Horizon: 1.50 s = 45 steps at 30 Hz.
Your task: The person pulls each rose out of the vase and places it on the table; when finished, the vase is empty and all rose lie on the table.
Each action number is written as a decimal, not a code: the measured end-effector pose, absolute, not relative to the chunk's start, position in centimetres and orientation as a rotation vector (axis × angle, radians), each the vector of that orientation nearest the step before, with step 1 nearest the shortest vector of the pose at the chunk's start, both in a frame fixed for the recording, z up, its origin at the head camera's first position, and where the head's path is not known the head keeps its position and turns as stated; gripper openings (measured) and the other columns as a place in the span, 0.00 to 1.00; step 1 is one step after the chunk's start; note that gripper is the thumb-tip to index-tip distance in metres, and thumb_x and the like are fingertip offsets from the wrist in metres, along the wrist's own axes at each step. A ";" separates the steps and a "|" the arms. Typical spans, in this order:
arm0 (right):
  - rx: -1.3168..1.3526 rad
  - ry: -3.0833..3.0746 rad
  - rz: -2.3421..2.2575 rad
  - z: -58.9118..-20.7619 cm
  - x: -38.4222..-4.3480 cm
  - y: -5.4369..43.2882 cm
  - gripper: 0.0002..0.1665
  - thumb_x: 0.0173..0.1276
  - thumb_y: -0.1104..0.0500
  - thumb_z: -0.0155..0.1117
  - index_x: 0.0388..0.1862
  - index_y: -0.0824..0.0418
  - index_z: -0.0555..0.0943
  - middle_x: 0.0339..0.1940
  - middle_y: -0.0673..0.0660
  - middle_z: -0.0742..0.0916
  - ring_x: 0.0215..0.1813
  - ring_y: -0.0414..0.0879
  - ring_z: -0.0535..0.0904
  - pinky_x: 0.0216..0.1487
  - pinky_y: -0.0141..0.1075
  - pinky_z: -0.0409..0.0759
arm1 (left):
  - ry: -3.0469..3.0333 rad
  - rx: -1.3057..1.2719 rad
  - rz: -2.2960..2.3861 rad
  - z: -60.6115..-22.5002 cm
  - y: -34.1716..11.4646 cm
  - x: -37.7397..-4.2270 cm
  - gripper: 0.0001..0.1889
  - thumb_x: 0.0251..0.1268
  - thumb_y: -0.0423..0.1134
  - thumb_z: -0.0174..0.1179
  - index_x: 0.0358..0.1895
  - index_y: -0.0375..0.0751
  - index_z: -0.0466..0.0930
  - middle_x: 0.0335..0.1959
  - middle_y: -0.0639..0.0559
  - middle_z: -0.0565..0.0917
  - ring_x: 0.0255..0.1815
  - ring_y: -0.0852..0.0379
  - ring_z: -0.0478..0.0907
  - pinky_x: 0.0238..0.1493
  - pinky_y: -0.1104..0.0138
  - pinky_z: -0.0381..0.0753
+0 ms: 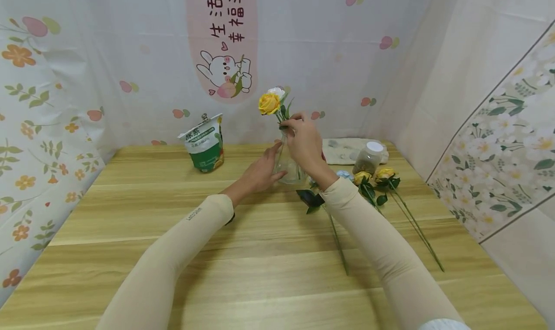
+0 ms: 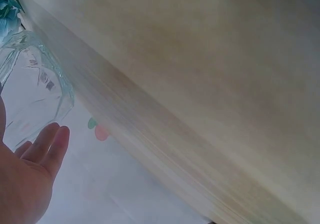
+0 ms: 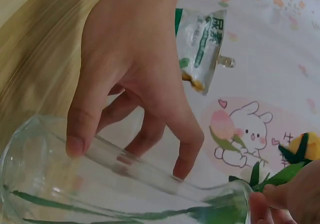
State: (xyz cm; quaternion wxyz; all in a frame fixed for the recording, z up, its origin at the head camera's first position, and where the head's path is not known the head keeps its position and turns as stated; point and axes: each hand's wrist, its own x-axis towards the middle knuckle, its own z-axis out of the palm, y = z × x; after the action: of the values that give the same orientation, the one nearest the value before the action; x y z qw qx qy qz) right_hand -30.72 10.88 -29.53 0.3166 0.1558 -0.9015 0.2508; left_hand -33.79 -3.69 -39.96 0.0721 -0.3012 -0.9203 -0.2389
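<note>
Cream sleeves (image 1: pixel 191 236) cross a wood-grain table (image 1: pixel 243 277) before printed curtains (image 1: pixel 151 46). Left hand (image 1: pixel 261 170) curls round a glass vase (image 1: pixel 287 165); right hand (image 1: pixel 305 144) pinches green stems (image 1: pixel 279 118) at its mouth — exact stem unclear — with a yellow rose (image 1: pixel 269 104) above, half hiding a white rose (image 1: pixel 277 91).

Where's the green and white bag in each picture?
Head: the bag is left of the middle, on the table.
Left wrist: not in it.
Right wrist: the bag is near the top, right of the middle, turned sideways.
Shared landmark: the vase, in all three views.
</note>
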 end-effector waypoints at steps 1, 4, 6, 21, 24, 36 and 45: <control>0.411 -2.358 0.678 -29.5 -30.7 11.1 0.12 0.75 0.63 0.58 0.47 0.60 0.89 0.44 0.61 0.80 0.30 0.53 0.76 0.26 0.42 0.74 | -2.763 -0.901 -0.713 -40.0 -3.7 -33.8 0.46 0.72 0.53 0.58 0.80 0.48 0.36 0.74 0.34 0.60 0.59 0.35 0.75 0.52 0.48 0.79; 0.390 -2.337 0.655 -29.5 -30.9 11.5 0.11 0.74 0.62 0.60 0.47 0.60 0.88 0.38 0.60 0.79 0.27 0.52 0.73 0.24 0.42 0.72 | -2.753 -0.892 -0.698 -40.0 -3.6 -33.9 0.46 0.71 0.53 0.59 0.79 0.47 0.38 0.73 0.34 0.62 0.56 0.35 0.77 0.49 0.48 0.80; 0.370 -2.344 0.614 -29.4 -31.3 11.7 0.11 0.74 0.59 0.61 0.47 0.60 0.88 0.36 0.59 0.82 0.27 0.52 0.75 0.24 0.42 0.73 | -2.751 -0.889 -0.698 -40.0 -3.6 -34.0 0.46 0.71 0.52 0.60 0.79 0.46 0.38 0.72 0.33 0.62 0.56 0.36 0.78 0.49 0.48 0.80; 0.222 -2.429 0.785 -29.4 -33.0 12.3 0.06 0.71 0.59 0.61 0.38 0.62 0.82 0.37 0.58 0.90 0.40 0.55 0.83 0.51 0.54 0.69 | -2.748 -0.892 -0.684 -40.0 -3.5 -34.0 0.46 0.71 0.51 0.60 0.79 0.46 0.38 0.70 0.34 0.65 0.50 0.38 0.80 0.41 0.51 0.83; 0.239 -2.436 0.829 -29.6 -33.1 12.6 0.07 0.69 0.59 0.63 0.34 0.60 0.85 0.34 0.57 0.90 0.40 0.54 0.82 0.54 0.57 0.67 | -2.743 -0.902 -0.684 -40.0 -3.5 -34.0 0.45 0.71 0.51 0.60 0.79 0.45 0.39 0.69 0.34 0.66 0.50 0.39 0.80 0.41 0.52 0.83; 0.319 -2.641 0.901 -29.0 -33.3 12.7 0.19 0.74 0.51 0.58 0.36 0.60 0.90 0.32 0.57 0.89 0.42 0.53 0.82 0.62 0.64 0.60 | -2.761 -0.923 -0.693 -39.9 -3.7 -33.8 0.45 0.72 0.51 0.59 0.80 0.44 0.38 0.75 0.38 0.58 0.63 0.40 0.73 0.49 0.52 0.81; 0.377 -2.775 0.752 -29.1 -33.3 12.9 0.27 0.79 0.43 0.48 0.48 0.58 0.88 0.41 0.57 0.88 0.54 0.54 0.79 0.65 0.69 0.53 | -2.734 -0.947 -0.692 -40.0 -3.8 -34.0 0.45 0.72 0.51 0.58 0.79 0.42 0.39 0.76 0.39 0.56 0.65 0.40 0.72 0.53 0.51 0.80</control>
State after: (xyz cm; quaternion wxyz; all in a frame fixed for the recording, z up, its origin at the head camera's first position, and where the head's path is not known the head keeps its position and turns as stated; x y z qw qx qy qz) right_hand -33.31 12.85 -29.10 0.1208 0.1291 -0.9500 0.2575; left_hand -33.99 -3.77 -40.03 0.0831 -0.3171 -0.9159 -0.2317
